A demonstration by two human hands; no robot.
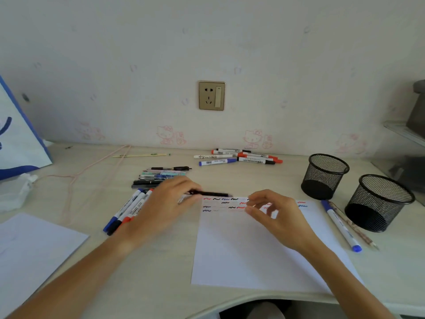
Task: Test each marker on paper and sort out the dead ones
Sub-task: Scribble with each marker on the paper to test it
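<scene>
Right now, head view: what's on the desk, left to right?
Blue-and-white bag → crumpled tissue → blank sheet → left hand holding a black pen → right hand over the test paper → blue-capped marker → mesh cup.

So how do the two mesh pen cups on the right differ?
The far mesh cup stands nearer the wall; the near mesh cup sits closer to the desk edge and looks larger. A blue-capped marker lies beside the near cup only. Both are black, upright and look empty.
</scene>
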